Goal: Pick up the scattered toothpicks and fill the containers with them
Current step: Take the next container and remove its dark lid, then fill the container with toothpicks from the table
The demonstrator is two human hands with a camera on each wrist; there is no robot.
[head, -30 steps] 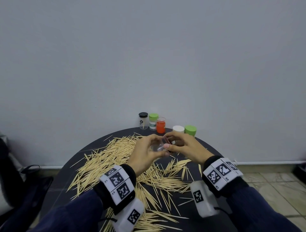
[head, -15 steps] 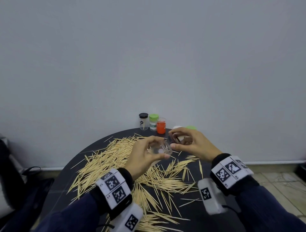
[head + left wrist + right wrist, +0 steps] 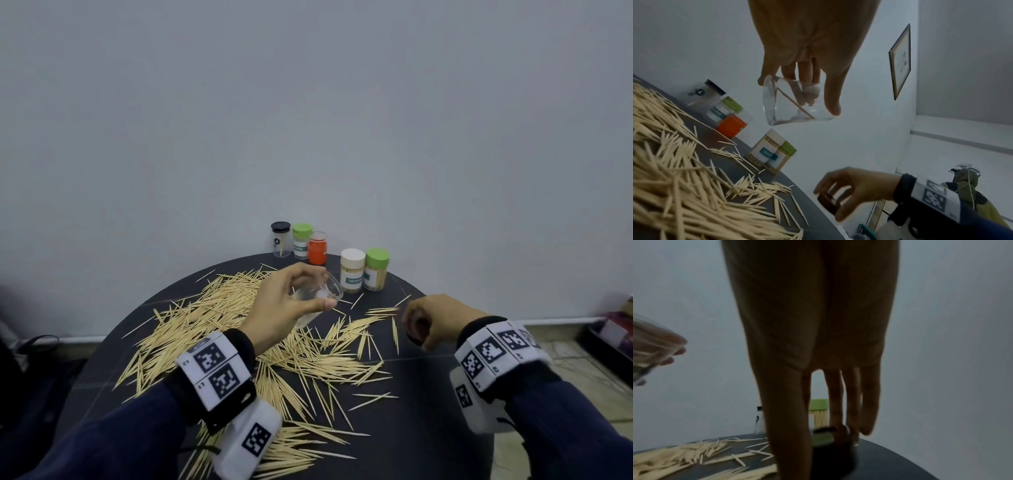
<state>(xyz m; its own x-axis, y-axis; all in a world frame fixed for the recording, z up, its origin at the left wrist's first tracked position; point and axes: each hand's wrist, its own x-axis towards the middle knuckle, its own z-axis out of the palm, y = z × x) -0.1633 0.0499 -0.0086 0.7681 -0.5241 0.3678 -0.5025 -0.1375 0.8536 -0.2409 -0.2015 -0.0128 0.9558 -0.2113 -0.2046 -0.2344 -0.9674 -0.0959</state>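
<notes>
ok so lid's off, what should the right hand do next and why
Probably set the dark round lid down on the black table and let go: the right hand holds it low there, while the left hand holds the open clear plastic container.

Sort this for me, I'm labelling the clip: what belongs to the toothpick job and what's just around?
Job: scattered wooden toothpicks; clear plastic container gripped by left hand; dark lid held by right hand; five capped jars.
Around: framed picture; black round table.

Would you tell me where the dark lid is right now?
In the head view, the right hand holds the dark lid low over the table's right side, beside the scattered toothpicks.
</notes>
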